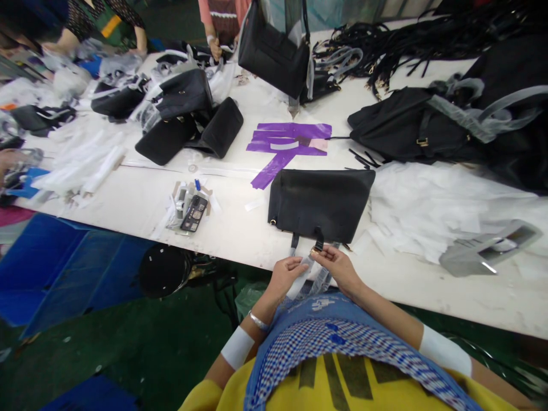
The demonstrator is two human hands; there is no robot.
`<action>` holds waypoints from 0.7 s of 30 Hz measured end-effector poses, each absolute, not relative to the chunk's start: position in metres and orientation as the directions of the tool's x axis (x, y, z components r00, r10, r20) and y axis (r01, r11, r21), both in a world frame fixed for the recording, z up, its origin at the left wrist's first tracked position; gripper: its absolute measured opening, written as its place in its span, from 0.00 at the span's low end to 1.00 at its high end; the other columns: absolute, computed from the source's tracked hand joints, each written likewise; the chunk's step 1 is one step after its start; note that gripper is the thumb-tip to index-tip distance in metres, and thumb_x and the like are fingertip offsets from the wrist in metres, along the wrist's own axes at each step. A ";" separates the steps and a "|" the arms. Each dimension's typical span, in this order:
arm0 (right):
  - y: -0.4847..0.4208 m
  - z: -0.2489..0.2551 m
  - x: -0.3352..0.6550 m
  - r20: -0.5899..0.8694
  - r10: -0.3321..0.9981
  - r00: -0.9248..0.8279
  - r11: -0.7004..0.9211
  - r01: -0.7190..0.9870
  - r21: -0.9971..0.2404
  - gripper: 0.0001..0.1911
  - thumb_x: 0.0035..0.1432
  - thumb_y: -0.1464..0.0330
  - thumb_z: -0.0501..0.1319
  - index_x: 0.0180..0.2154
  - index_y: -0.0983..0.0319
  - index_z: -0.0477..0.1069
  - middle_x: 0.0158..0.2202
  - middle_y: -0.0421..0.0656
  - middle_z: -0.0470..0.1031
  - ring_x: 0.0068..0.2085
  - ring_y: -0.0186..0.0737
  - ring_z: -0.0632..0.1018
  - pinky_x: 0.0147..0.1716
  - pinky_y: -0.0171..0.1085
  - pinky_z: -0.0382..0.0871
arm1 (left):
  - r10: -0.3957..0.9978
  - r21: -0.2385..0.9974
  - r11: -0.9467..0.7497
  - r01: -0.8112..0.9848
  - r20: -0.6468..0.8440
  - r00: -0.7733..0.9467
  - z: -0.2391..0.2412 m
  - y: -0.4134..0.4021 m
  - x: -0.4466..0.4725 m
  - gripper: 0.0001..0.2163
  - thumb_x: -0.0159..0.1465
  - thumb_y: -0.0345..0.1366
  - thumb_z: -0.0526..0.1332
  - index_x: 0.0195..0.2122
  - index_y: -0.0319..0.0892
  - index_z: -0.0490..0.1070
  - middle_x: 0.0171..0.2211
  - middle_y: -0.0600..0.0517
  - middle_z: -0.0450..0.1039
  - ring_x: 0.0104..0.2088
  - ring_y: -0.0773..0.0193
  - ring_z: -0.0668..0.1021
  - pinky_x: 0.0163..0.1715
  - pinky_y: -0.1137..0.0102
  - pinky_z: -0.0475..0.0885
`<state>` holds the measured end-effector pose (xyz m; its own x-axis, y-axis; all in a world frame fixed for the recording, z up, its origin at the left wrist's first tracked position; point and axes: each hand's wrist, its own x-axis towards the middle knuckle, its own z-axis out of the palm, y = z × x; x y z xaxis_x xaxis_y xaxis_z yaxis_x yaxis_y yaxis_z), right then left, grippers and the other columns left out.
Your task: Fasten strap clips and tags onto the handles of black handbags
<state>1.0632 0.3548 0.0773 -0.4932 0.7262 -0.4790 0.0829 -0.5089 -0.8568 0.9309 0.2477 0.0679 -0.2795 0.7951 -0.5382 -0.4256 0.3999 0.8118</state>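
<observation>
A flat black handbag (pixel 319 202) lies on the white table (pixel 141 200) right in front of me, its straps hanging over the near edge. My left hand (pixel 286 274) pinches a translucent plastic-wrapped handle (pixel 305 281) below the bag. My right hand (pixel 336 264) pinches the gold buckle end of the same handle, just under the bag's black strap tab (pixel 318 237). Both hands are closed around it, close together at the table's edge.
Purple tape strips (pixel 287 145) mark the table behind the bag. More black bags (pixel 184 123) lie left, one (pixel 409 125) right, one hangs (pixel 274 51) at the back. White wrapping paper (pixel 436 208), a phone (pixel 194 213), black straps (pixel 406 43). Other people's arms work at the far side. Blue crates (pixel 55 262) stand below left.
</observation>
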 end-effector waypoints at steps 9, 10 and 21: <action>0.364 0.077 1.063 -0.544 0.662 -0.515 -0.569 0.126 -0.812 0.15 0.51 0.55 0.67 0.33 0.60 0.75 0.33 0.41 0.77 0.34 0.35 0.74 0.34 0.33 0.66 | 0.790 0.800 0.434 -0.413 -0.559 -0.253 0.068 0.247 0.926 0.17 0.51 0.41 0.70 0.39 0.37 0.78 0.37 0.45 0.81 0.37 0.55 0.81 0.40 0.66 0.73; 0.364 0.076 1.062 -0.515 0.686 -0.515 -0.535 0.124 -0.836 0.15 0.50 0.56 0.67 0.32 0.61 0.75 0.31 0.41 0.76 0.33 0.35 0.73 0.34 0.33 0.66 | 0.796 0.800 0.434 -0.415 -0.556 -0.240 0.069 0.247 0.925 0.17 0.51 0.41 0.70 0.40 0.37 0.78 0.38 0.45 0.81 0.38 0.55 0.81 0.41 0.66 0.73; 0.365 0.077 1.062 -0.410 0.805 -0.429 -0.379 0.159 -0.912 0.17 0.48 0.53 0.68 0.26 0.60 0.70 0.24 0.39 0.72 0.28 0.37 0.71 0.28 0.34 0.64 | 0.812 0.785 0.471 -0.402 -0.564 -0.150 0.070 0.246 0.925 0.23 0.48 0.39 0.73 0.45 0.38 0.76 0.40 0.43 0.80 0.41 0.52 0.81 0.45 0.62 0.73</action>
